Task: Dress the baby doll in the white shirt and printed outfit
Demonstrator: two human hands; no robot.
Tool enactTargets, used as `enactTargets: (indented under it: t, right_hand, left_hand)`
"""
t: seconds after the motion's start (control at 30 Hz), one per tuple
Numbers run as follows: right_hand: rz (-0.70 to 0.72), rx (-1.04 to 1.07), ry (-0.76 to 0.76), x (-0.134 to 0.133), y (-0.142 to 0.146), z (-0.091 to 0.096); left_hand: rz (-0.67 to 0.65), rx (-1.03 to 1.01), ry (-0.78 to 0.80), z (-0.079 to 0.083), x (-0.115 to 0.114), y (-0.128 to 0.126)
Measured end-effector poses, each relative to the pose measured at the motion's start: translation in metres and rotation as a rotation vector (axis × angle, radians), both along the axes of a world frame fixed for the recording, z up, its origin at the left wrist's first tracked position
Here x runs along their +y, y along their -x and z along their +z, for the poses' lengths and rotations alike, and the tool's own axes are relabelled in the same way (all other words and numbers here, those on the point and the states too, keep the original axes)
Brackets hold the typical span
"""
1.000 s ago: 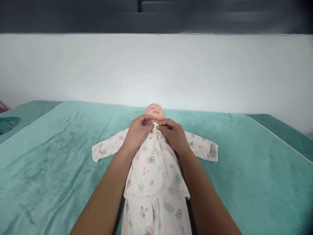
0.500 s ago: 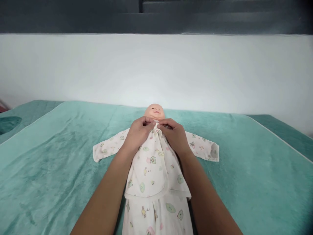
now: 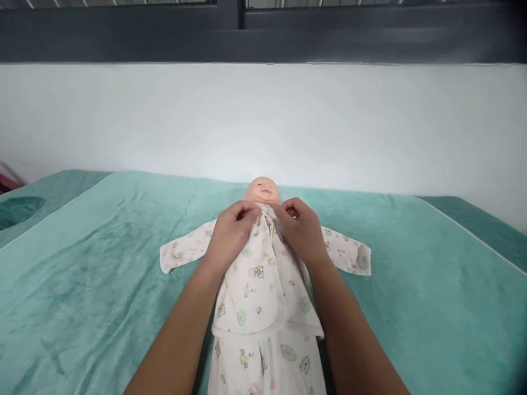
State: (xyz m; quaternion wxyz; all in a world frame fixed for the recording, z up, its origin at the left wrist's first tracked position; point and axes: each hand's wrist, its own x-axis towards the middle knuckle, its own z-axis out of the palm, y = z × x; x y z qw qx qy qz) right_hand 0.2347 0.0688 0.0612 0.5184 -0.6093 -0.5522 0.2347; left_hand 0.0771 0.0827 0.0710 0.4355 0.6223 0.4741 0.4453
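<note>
A baby doll (image 3: 262, 190) lies on its back, head away from me, dressed in a white baby jacket (image 3: 257, 291) printed with small animals. Its sleeves spread out to both sides, and matching printed trousers (image 3: 267, 362) cover the lower part. At the left of the neckline, my left hand (image 3: 234, 227) pinches the jacket's collar edge between thumb and fingers. My right hand (image 3: 300, 227) is closed in a pinch at the right side of the collar, its fingertips on the cloth. The front flaps overlap down the middle of the chest.
A green plush blanket (image 3: 102, 263) with some wrinkles lies under the doll. Behind it rises a white wall (image 3: 263, 120), with a dark window frame (image 3: 164, 35) along the top. Something red (image 3: 8, 182) shows at the far left edge.
My hands have moved apart at the collar, the right one shifting to the right, so more of the neckline shows. The view has tilted up slightly.
</note>
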Motion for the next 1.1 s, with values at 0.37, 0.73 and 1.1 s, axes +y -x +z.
enactTargets:
  t: [0.37,0.73,1.1]
  right_hand:
    - [0.322,-0.287,0.340,-0.023,-0.014,0.028]
    - [0.456,0.116,0.302,-0.013,-0.011,0.012]
    - [0.429,0.339,0.170,-0.009,-0.004,0.001]
  left_hand:
    - [-0.268,0.182,-0.125,-0.004,-0.005,0.015]
    - [-0.260,0.041,-0.042,-0.005,-0.004,0.019]
    - [-0.197,-0.119,0.025,-0.006,-0.007,0.010]
